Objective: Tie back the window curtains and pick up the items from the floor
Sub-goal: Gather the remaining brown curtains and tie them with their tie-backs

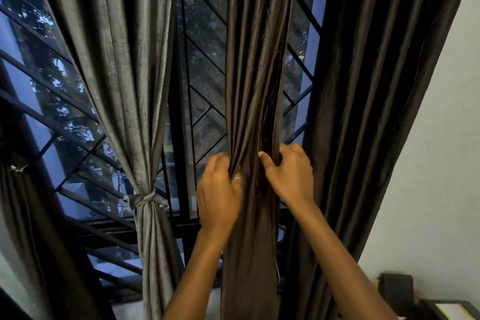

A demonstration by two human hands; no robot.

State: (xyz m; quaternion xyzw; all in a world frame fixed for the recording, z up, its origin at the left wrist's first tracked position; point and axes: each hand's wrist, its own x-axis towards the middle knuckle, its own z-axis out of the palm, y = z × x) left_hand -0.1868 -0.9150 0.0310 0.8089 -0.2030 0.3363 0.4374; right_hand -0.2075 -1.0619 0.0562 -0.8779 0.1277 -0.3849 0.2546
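Brown satin is bunching between my hands: I am gathering the dark brown satin curtain panel [255,91] that hangs down the centre of the frame. My left hand [219,195], with a silver ring [237,178] on one finger, is curled closed on the panel's left folds, and my right hand [288,174] is pinching its right edge, thumb in front and fingers hooked behind. To do this well, I think I should be drawing every pleat into one tight bundle at this height before wrapping anything round it, so nothing slips loose. The grey textured curtain [122,60] left of centre is already cinched by its knotted grey fabric tie [144,199], a good height to match. I am not seeing a tie for the brown panel, nor the floor items.
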